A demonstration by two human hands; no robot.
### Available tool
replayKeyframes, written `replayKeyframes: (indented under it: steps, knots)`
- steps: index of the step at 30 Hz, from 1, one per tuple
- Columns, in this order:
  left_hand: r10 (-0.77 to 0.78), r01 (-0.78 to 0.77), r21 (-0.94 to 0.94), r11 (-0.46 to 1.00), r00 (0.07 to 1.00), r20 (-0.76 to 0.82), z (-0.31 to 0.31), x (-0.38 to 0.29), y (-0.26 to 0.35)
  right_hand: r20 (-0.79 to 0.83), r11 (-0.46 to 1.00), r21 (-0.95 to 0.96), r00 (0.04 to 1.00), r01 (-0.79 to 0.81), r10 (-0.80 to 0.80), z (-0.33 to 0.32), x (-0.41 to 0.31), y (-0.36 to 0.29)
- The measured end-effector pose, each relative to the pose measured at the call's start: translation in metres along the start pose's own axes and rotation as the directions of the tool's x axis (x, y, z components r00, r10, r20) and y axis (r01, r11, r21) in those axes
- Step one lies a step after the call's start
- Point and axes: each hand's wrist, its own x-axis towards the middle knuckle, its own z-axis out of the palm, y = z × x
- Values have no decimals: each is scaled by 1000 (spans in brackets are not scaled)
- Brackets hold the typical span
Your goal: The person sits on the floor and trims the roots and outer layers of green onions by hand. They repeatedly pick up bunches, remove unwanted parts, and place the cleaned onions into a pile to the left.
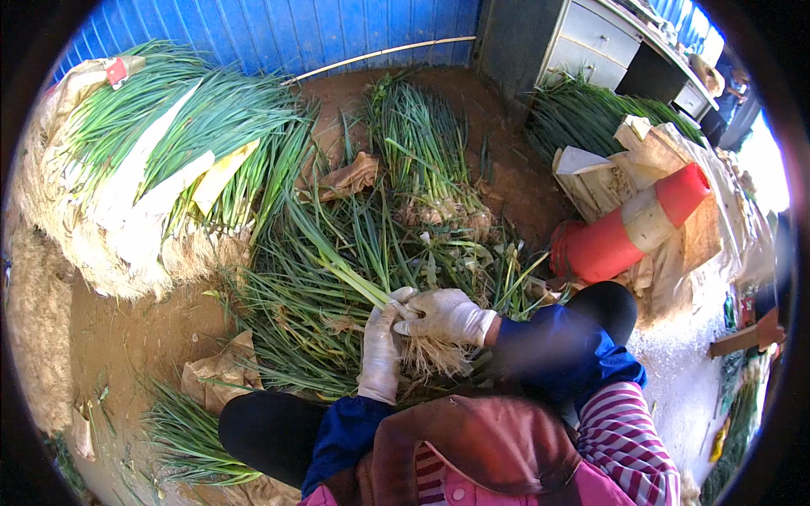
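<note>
My left hand (380, 351), in a whitish glove, is closed around a few green onions (351, 275). Their leaves point up and to the left, away from me. My right hand (446, 315), gloved as well, meets the left at the stems, with its fingertips pinching them; the fingers partly hide the stalks. Pale stringy roots (435, 357) hang just below the right hand. Beneath both hands spreads a heap of loose green onion leaves (297, 322). Beyond it lies a bunch of green onions (421, 142) with its roots towards me.
A large stack of green onions (209, 139) lies at the left, partly under pale sheets. At right, a red-and-white traffic cone (633, 224) lies tilted against sacking (671, 284). Behind stand a desk (595, 41) and a blue corrugated wall (285, 31). Another person (734, 88) is far right.
</note>
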Motion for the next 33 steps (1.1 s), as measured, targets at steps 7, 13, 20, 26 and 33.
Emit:
replayKeyframes:
  steps: [7,13,20,26,33]
  knots:
    - [-41,41,-2,999,993,-107,-6,1,-10,-219,994,-111,975,6,-30,13,0,-7]
    - [-25,19,-60,998,995,-96,-1,1,-4,-386,980,73,911,184,-142,28,-3,7]
    - [43,-43,-185,982,999,-1,0,4,3,-187,615,789,953,-1,240,22,0,13]
    - [39,-38,26,999,999,-36,3,5,10,-109,928,371,994,42,-1,-13,3,9]
    - [-66,122,238,964,971,-231,9,1,-2,58,995,-87,997,-47,52,19,-2,6]
